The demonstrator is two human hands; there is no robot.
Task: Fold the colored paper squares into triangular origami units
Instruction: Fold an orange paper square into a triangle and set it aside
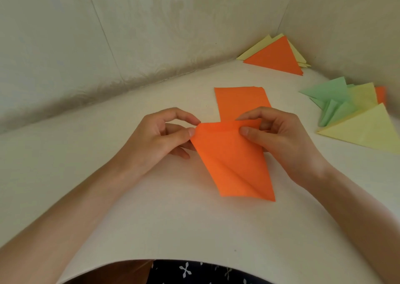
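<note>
1. Nearest, below the grip: dark fabric with a white cross print (194, 270) at the near edge of the white table (140, 218).
2. Grip: the left hand (164, 134) pinches the upper left corner of an orange paper sheet (233, 166) between thumb and forefinger. The right hand (281, 140) pinches the same top edge further right, thumb on the near face. Both are closed tight on the paper.
3. The sheet runs from the grip towards the person. It is doubled over, with a soft diagonal bulge and no sharp crease. I can't tell whether its lower end touches the table.
4. Step, as I judge it: an early fold, with the edges being lined up at the pinch and not yet pressed.
5. The next move calls for getting the edges flush at the grip, laying the sheet flat, then running a finger along the fold. Skew at the pinch would carry into the crease.
6. Counts:
   - 1 sheet in hand.
   - Just beyond the grip: 1 flat orange paper rectangle (240, 101). It may be a stack; can't tell.
   - Right of the grip: a mixed pile of folded paper triangles (355, 119) with 2 yellow, several green and 1 orange sliver.
   - Far right, beyond the grip, in the wall corner: 1 orange folded triangle (277, 56) on top of at least 2 pale yellow folded triangles (257, 48).
</note>
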